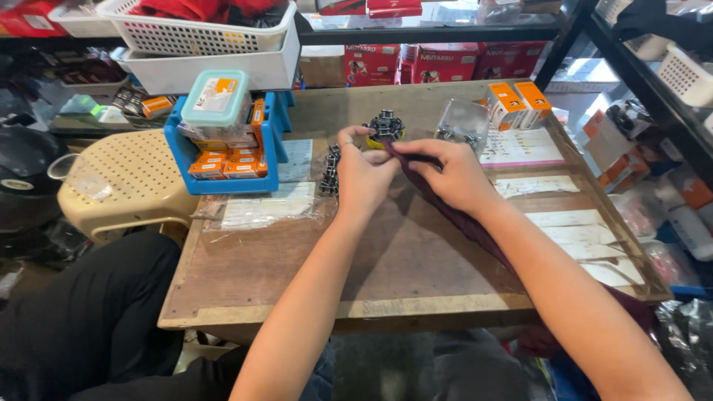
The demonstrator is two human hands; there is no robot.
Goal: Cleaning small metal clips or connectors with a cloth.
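Note:
Both my hands meet over the middle of a worn wooden table [401,260]. My left hand [362,172] pinches one end of a dark maroon cloth [475,230] that trails back along my right forearm. My right hand [453,172] also grips this cloth, fingers closed on it. Just beyond the hands lies a pile of black metal chain [386,125] on something yellow. A second strip of chain [329,172] lies left of my left hand.
A blue bin [178,152] of small orange boxes stands at the left, with a lidded plastic tub [215,100] on it. Clear plastic bags [260,208], two orange boxes [518,104] and paper sheets [587,230] lie about. A beige stool [126,182] stands left; shelves surround.

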